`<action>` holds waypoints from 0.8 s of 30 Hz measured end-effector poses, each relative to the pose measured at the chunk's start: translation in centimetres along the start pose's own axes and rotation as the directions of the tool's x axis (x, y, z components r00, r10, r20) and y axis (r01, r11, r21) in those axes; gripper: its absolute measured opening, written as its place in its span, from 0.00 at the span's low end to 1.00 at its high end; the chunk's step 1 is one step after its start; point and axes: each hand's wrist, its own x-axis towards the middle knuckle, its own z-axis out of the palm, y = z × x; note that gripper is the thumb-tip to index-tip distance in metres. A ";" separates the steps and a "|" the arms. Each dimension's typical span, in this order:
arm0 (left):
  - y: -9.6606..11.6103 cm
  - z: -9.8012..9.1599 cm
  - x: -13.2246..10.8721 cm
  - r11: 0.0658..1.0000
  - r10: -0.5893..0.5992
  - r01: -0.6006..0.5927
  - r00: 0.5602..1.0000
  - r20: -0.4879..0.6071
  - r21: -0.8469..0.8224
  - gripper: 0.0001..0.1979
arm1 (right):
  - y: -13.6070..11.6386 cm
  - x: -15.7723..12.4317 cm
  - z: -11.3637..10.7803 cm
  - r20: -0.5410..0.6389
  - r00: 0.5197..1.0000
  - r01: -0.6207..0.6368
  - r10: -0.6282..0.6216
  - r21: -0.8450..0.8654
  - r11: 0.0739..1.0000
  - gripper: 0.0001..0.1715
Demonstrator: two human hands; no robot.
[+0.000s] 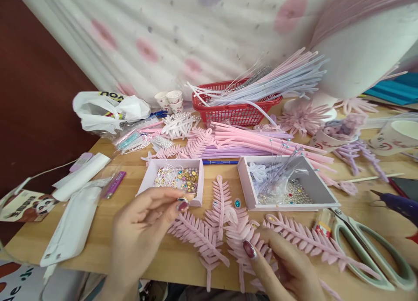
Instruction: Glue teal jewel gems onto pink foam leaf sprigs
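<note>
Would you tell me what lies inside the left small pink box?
The small pink cardboard box holds gold and coloured gems and thin white thread; its floor beneath is hidden.

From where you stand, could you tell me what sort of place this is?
Likely a handicraft worktable: pink pipe-cleaner leaves, a red basket of pipe-cleaner stems, and scissors.

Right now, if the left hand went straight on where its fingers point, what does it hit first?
Likely the gem box, at its near corner, then the pink fern leaf; depth unclear.

Probably a home craft table (137,170): pipe cleaners (261,85), scissors (369,244).
</note>
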 end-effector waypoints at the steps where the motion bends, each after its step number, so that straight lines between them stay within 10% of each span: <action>1: -0.1 0.6 -0.8 0.999 -0.021 0.020 0.999 -0.025 -0.046 0.05 | 0.1 -0.1 0.1 -0.015 1.000 0.009 -0.009 -0.017 1.000 0.09; 24: -2.8 6.4 -3.2 0.891 0.420 -0.398 0.906 0.061 -0.221 0.05 | 0.1 -0.3 -0.1 -0.019 0.983 0.180 -0.181 -0.049 0.982 0.09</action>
